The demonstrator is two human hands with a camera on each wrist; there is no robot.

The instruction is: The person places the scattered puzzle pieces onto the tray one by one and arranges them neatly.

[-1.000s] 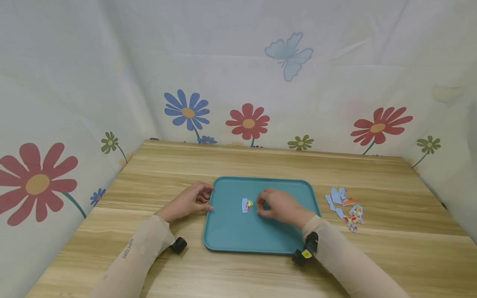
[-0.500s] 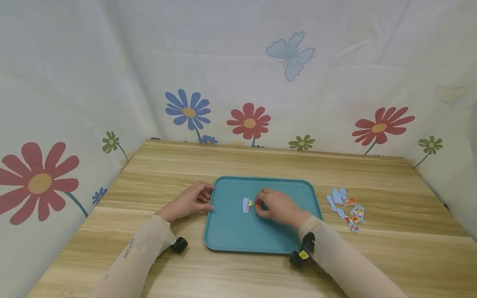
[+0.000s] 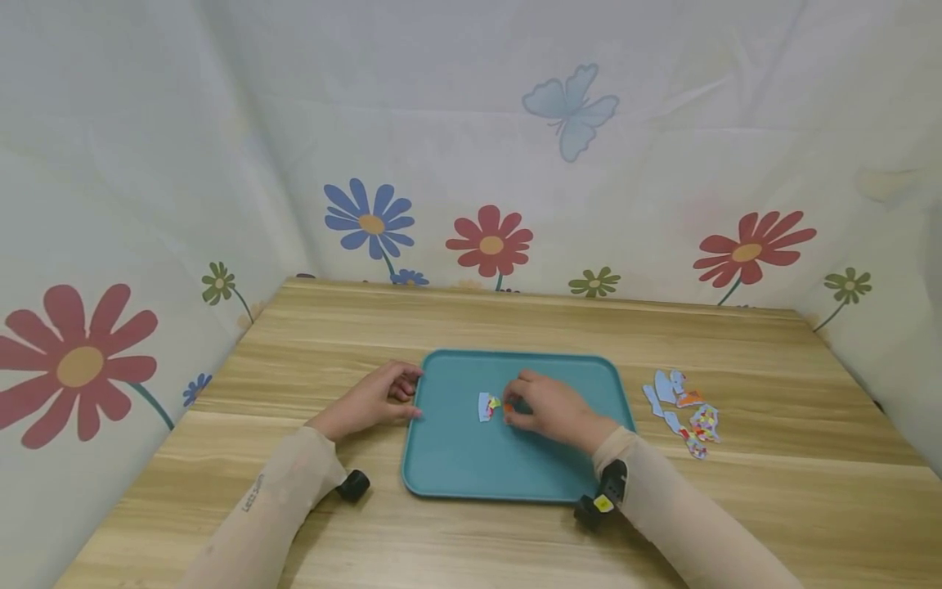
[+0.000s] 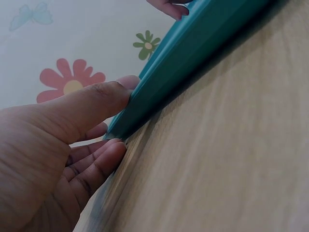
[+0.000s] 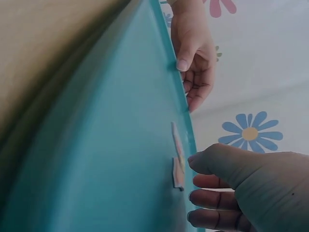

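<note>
A teal tray [image 3: 471, 470] lies on the wooden table. My left hand [image 3: 375, 399] holds its left rim, thumb on the rim and fingers against the outer side, as the left wrist view [image 4: 72, 130] also shows. On the tray lies a light blue puzzle piece [image 3: 483, 406] with a multicoloured edge. Just right of it, my right hand [image 3: 548, 409] pinches a small orange puzzle piece [image 3: 508, 407] between thumb and fingers, low over the tray. In the right wrist view, this orange piece [image 5: 178, 175] sits at the thumb tip, close against the blue one; its far side is hidden.
Several loose puzzle pieces [image 3: 704, 423], blue, orange and multicoloured, lie on the table [image 3: 795, 507] right of the tray. A flowered cloth [image 3: 441, 123] hangs behind and along both sides of the table. Black wrist cameras [image 3: 354, 485] sit near the tray's front corners.
My right hand has shifted slightly left, bringing the orange puzzle piece closer to the blue one. The left hand stays on the tray's rim.
</note>
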